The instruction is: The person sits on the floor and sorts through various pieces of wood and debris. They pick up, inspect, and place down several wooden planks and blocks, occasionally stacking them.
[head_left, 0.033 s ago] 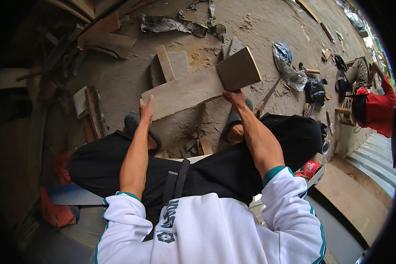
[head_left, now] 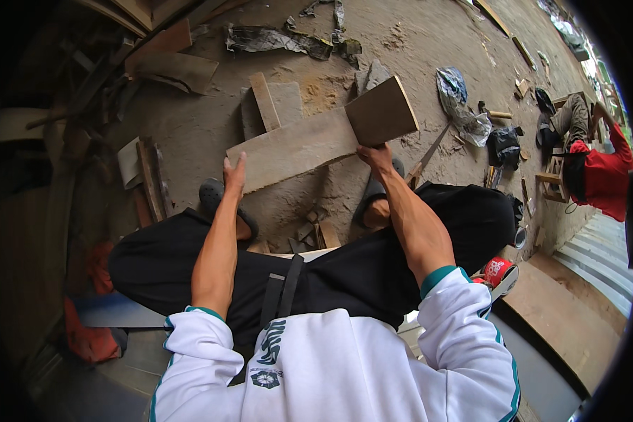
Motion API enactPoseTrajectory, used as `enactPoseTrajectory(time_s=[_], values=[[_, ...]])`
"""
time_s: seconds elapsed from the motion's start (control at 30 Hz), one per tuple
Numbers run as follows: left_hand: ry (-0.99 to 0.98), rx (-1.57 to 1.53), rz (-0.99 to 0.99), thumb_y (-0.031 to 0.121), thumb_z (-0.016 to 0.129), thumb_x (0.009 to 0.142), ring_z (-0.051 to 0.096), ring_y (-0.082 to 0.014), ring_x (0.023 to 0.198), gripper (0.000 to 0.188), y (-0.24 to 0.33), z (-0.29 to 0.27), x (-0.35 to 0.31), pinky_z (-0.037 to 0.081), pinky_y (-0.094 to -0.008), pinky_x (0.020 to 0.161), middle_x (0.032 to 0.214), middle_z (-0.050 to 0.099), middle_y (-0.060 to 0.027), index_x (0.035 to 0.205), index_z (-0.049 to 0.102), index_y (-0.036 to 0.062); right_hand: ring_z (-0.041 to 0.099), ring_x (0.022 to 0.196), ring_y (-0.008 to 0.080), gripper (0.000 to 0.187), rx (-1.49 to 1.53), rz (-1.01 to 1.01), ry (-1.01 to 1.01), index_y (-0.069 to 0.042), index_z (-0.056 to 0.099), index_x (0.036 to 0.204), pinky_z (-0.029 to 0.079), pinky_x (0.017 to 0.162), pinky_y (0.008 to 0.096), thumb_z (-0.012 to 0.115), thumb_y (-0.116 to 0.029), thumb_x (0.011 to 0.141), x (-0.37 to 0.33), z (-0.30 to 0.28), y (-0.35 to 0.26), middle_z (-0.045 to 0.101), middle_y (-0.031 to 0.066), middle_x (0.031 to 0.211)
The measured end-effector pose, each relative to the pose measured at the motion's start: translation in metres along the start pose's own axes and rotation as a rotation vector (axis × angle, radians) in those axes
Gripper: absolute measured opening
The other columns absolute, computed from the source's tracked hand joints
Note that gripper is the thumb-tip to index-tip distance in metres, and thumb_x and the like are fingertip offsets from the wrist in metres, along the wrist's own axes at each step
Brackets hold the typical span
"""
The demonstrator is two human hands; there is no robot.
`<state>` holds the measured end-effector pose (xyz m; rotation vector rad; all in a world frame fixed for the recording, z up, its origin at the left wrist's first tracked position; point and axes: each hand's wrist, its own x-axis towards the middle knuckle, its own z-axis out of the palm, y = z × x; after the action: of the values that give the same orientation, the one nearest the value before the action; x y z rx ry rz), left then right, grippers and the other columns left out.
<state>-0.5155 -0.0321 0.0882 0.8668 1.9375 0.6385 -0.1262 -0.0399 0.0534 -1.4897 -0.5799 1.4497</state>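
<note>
Holding wooden piece [head_left: 299, 145], virtually unmoved

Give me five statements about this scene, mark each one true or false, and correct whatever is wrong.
1. The left hand and the right hand both hold the same piece of wood. True.
2. The left hand rests flat on a knee. False: it holds the left end of the piece of wood.
3. A saw lies to the right of the right hand. True.
4. Another person, near the right edge of the view, wears a green top. False: that person's top is red.
5. The white sleeves end near the elbows, in green cuffs. True.
</note>
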Motion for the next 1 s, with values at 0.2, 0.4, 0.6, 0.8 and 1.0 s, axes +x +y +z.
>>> enactPoseTrajectory(time_s=[0.2, 0.4, 0.6, 0.8, 1.0], values=[[-0.029, -0.007, -0.027, 0.055, 0.059, 0.086, 0.023, -0.035, 0.14, 0.096, 0.005, -0.002, -0.006, 0.025, -0.0428, 0.112, 0.152, 0.02, -0.0241, 0.149, 0.012, -0.0002, 0.059, 0.086, 0.0194, 0.038, 0.038, -0.03, 0.025, 0.0, 0.053, 0.109, 0.053, 0.072, 0.0319, 0.071, 0.002, 0.076, -0.003, 0.005, -0.004, 0.057, 0.0075, 0.1], [-0.054, 0.019, -0.081, 0.057, 0.058, 0.086, 0.02, -0.0363, 0.141, 0.098, 0.008, -0.003, -0.007, 0.023, -0.0449, 0.113, 0.153, 0.016, -0.0237, 0.149, 0.008, 0.0013, 0.057, 0.07, 0.0142, 0.033, 0.067, -0.051, 0.069, -0.001, 0.056, 0.1, 0.047, 0.057, 0.0271, 0.071, 0.005, 0.072, -0.003, 0.008, -0.004, 0.058, 0.0042, 0.086], [-0.073, 0.045, -0.091, 0.059, 0.057, 0.085, 0.02, -0.0365, 0.141, 0.099, 0.005, -0.003, -0.005, 0.023, -0.0451, 0.113, 0.154, 0.016, -0.0235, 0.15, 0.008, 0.0016, 0.056, 0.068, 0.0134, 0.03, 0.032, -0.065, 0.054, 0.0, 0.056, 0.098, 0.046, 0.056, 0.0269, 0.07, 0.006, 0.072, -0.003, 0.008, -0.007, 0.056, 0.0034, 0.084], [-0.112, 0.05, -0.089, 0.057, 0.057, 0.086, 0.025, -0.0351, 0.14, 0.092, -0.018, -0.012, 0.02, 0.026, -0.0423, 0.112, 0.152, 0.023, -0.0231, 0.148, 0.019, -0.0009, 0.057, 0.072, 0.0144, 0.029, 0.103, -0.056, 0.034, 0.0, 0.055, 0.099, 0.048, 0.058, 0.0283, 0.069, 0.007, 0.074, -0.001, 0.012, -0.006, 0.055, 0.0037, 0.086], [-0.239, 0.031, -0.039, 0.044, 0.059, 0.09, 0.044, -0.033, 0.129, 0.075, 0.012, -0.02, 0.009, 0.038, -0.0375, 0.103, 0.141, 0.043, -0.0223, 0.14, 0.035, -0.0059, 0.06, 0.095, 0.0252, 0.039, 0.055, -0.008, -0.006, 0.001, 0.051, 0.112, 0.056, 0.081, 0.0395, 0.07, 0.002, 0.078, -0.002, 0.002, -0.008, 0.055, 0.0104, 0.105]])
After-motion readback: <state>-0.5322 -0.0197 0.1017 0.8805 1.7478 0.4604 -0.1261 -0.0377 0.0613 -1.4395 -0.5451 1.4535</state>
